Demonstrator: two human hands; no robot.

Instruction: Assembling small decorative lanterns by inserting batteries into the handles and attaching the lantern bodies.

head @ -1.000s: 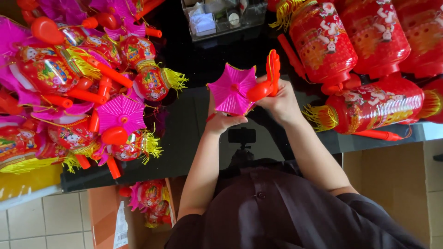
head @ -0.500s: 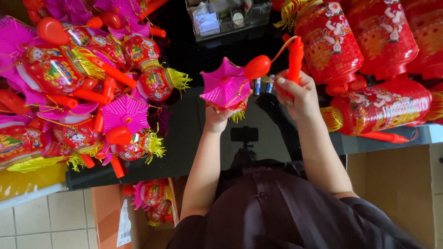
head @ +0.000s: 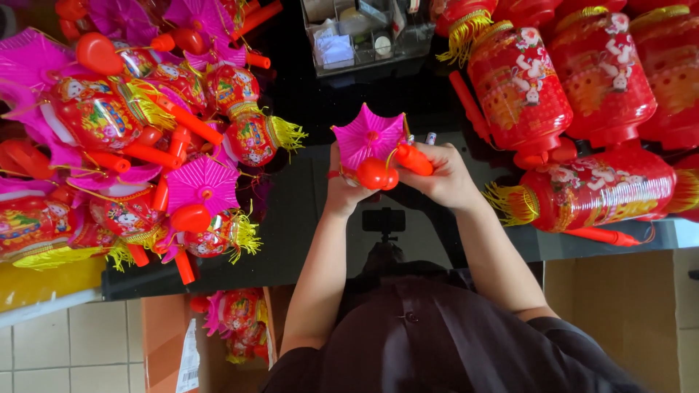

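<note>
On the dark table, the right hand has brought the orange handle down; both hands' fingers now pinch the pink lantern, left hand beneath.

Brown cardboard box lower left (white label on its flap), clear plastic organizer top centre

A: What colour is the lantern top?
B: Bright pink, ribbed. The handle below it is orange-red, its bulb plain red.
A: And the big lanterns?
B: Red with white figures and yellow tassels, on a glossy black tabletop.
</note>
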